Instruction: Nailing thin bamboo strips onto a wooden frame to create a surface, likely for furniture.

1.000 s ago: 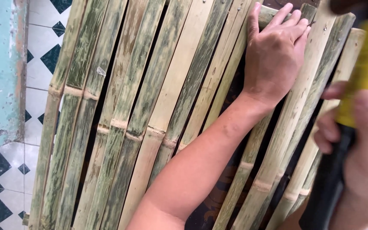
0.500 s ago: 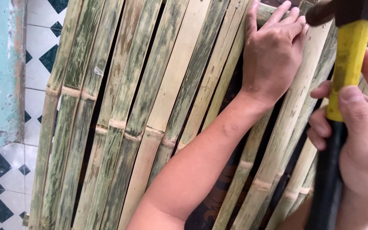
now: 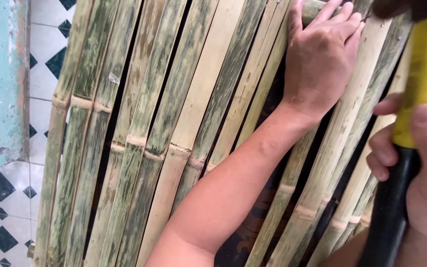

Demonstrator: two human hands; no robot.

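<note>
Gripping a hammer whose head is cut off, right hand.

L arm bare, no sleeve; both hands w/o gloves.

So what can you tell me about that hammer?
The hammer has a yellow upper handle and a black lower grip. Its dark head is mostly cut off at the top edge. It stands nearly upright at the right, over the bamboo slats. The right hand wraps around the handle.
</note>
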